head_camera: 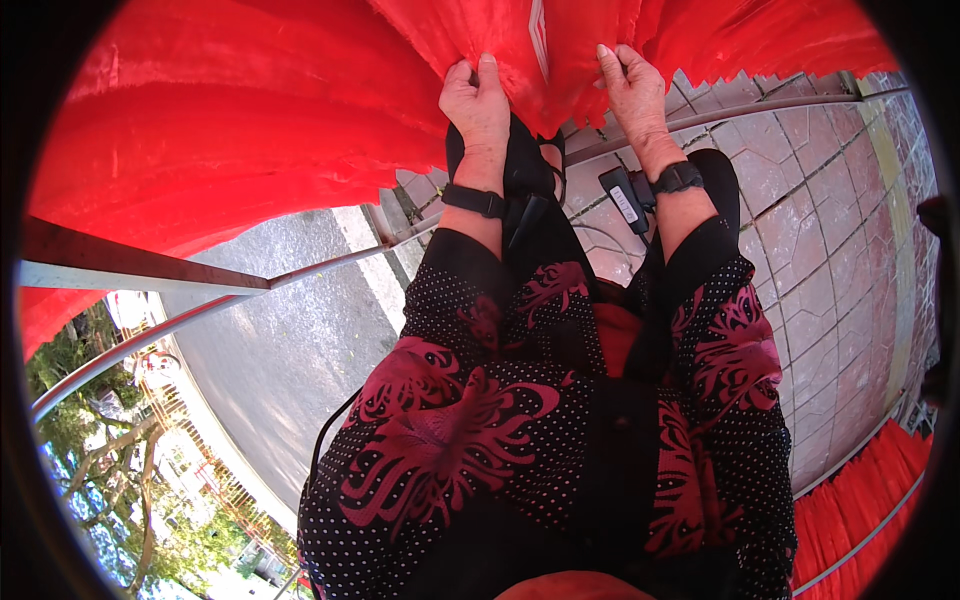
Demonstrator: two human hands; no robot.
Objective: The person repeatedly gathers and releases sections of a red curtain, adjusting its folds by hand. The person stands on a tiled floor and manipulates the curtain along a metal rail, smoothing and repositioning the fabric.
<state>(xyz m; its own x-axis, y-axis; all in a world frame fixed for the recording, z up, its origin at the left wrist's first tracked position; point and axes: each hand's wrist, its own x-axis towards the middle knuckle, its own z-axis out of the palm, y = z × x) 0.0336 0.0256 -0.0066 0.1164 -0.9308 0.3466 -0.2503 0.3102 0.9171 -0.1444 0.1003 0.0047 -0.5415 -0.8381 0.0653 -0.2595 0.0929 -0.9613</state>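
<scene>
A large sheet of thin red cloth with ragged lower edges spreads across the top and left of the view. My left hand pinches a gathered part of it between thumb and bent fingers. To its right, my right hand grips the cloth near its lower edge with thumb and forefinger. Between the hands the cloth hangs in folds, with a narrow white strip showing among them. Both wrists wear black straps, each with a small black device by it; the one at the right wrist bears a label.
A metal rail crosses behind the arms and meets a metal beam at left. Below lie paving tiles and a grey road. More gathered red cloth hangs at lower right beside a thin rail. Trees stand at lower left.
</scene>
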